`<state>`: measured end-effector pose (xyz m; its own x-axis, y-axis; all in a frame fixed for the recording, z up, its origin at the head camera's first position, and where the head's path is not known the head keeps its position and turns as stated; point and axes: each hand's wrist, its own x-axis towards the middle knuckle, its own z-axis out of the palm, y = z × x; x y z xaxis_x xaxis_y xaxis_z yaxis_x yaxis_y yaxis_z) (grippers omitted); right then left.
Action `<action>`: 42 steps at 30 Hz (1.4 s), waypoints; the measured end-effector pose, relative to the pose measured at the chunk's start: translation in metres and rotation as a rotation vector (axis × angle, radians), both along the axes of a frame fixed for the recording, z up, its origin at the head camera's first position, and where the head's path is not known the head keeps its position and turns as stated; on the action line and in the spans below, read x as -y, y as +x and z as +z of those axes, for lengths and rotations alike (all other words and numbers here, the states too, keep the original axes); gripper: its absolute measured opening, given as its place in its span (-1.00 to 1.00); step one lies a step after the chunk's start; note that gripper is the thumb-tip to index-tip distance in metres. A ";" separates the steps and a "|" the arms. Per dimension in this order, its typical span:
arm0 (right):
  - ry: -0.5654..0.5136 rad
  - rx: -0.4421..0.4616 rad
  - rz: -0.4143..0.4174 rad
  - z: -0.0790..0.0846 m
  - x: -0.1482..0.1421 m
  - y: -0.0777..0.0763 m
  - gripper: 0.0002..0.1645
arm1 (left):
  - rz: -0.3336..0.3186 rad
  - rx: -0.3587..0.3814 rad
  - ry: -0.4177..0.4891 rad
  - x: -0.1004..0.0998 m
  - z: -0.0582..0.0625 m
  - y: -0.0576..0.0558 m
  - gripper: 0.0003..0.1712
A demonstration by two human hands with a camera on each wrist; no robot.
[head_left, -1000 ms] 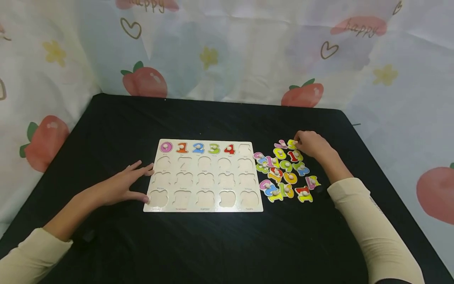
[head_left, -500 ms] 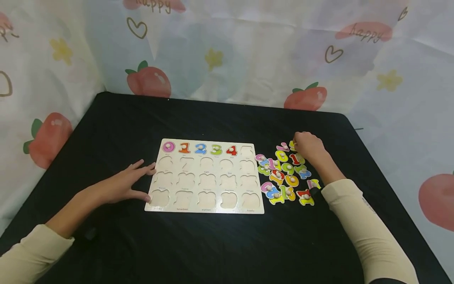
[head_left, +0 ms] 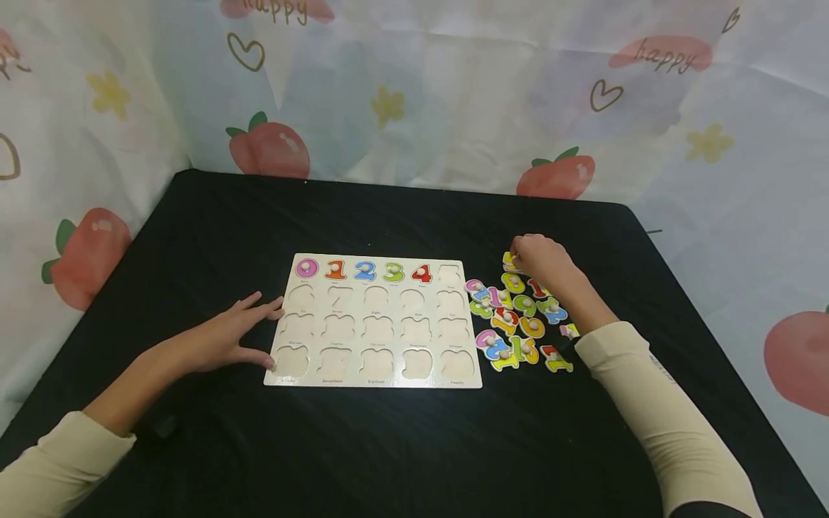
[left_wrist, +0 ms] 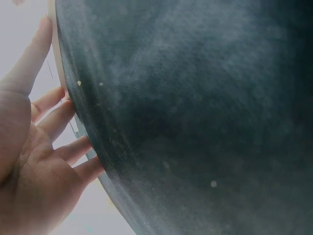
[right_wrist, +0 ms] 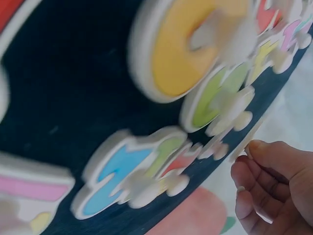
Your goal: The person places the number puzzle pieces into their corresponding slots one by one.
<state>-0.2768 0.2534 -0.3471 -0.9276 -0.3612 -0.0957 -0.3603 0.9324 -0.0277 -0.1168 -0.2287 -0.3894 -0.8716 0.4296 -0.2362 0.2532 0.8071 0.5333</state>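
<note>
A pale wooden number board lies on the black table, with number pieces 0 to 4 seated along its top row and bare recesses elsewhere. My left hand has its fingers spread; thumb and fingertips touch the board's left edge, which the left wrist view also shows. At the far end of the piece pile, my right hand pinches a yellow number piece, probably the 5, partly hidden by the fingers. In the right wrist view, that piece appears edge-on between thumb and fingers.
Several knobbed number pieces lie close together right of the board, some overlapping. A red-and-yellow piece sits at the pile's near side. Patterned cloth hangs behind the table's far edge.
My right hand has moved left with the yellow piece, from the pile's far right corner toward the board. It now covers the purple piece there. The left hand stays at the board's edge.
</note>
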 end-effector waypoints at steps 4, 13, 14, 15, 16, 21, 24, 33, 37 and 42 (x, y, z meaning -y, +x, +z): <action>0.005 -0.004 0.030 -0.001 0.010 0.002 -0.81 | -0.002 -0.002 0.001 0.000 -0.001 0.000 0.10; 0.005 -0.008 0.124 -0.007 0.033 0.005 -0.81 | -0.008 -0.012 0.005 0.002 -0.004 -0.001 0.10; -0.013 -0.004 0.138 -0.008 0.036 0.005 -0.80 | -0.008 -0.012 0.006 0.002 -0.003 0.000 0.10; -0.032 0.007 0.146 -0.008 0.039 0.005 -0.79 | -0.009 -0.013 0.008 0.002 -0.003 0.000 0.10; -0.047 0.016 0.155 -0.009 0.042 0.006 -0.78 | -0.010 -0.013 0.009 0.002 -0.003 0.000 0.10; -0.112 0.100 0.157 -0.010 0.055 0.004 -0.77 | -0.007 -0.011 0.008 0.001 -0.002 0.000 0.10; -0.111 0.147 0.156 -0.010 0.061 0.004 -0.78 | -0.004 -0.009 0.008 0.001 -0.002 0.000 0.09; -0.112 0.200 0.206 -0.011 0.071 0.003 -0.82 | -0.005 -0.006 0.006 0.001 -0.002 -0.002 0.08; -0.136 0.217 0.239 -0.012 0.075 0.002 -0.85 | -0.015 -0.015 0.002 0.001 -0.001 -0.003 0.08; -0.156 0.223 0.238 -0.013 0.079 -0.001 -0.89 | -0.004 -0.013 -0.003 0.001 -0.002 -0.001 0.08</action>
<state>-0.2781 0.1744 -0.3596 -0.7784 -0.5905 -0.2131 -0.5354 0.8017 -0.2657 -0.1182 -0.2297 -0.3914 -0.8728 0.4326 -0.2262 0.2636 0.8076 0.5276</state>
